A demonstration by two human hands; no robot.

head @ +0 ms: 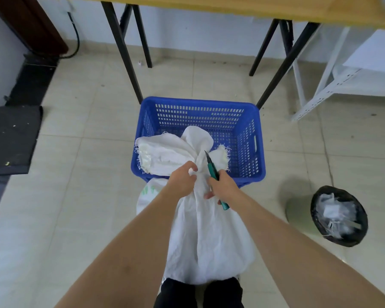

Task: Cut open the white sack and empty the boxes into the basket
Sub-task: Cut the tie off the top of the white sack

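A full white woven sack [206, 236] stands upright on the floor between my feet. Its tied neck and frayed top flaps lean over the near rim of a blue perforated basket [242, 130]. My left hand [182, 178] grips the bunched neck of the sack. My right hand [222, 185] holds a green-handled cutter [211, 167], its dark blade pointing up beside the neck, just right of my left hand. No boxes are visible; the sack hides its contents. The visible part of the basket's inside holds nothing.
A wooden table on black legs [125, 54] stands just beyond the basket. A round bin [339, 215] lined in black, with white scraps inside, sits on the tiled floor to the right. A white metal rack [320, 85] is at far right, a dark mat [11, 138] at left.
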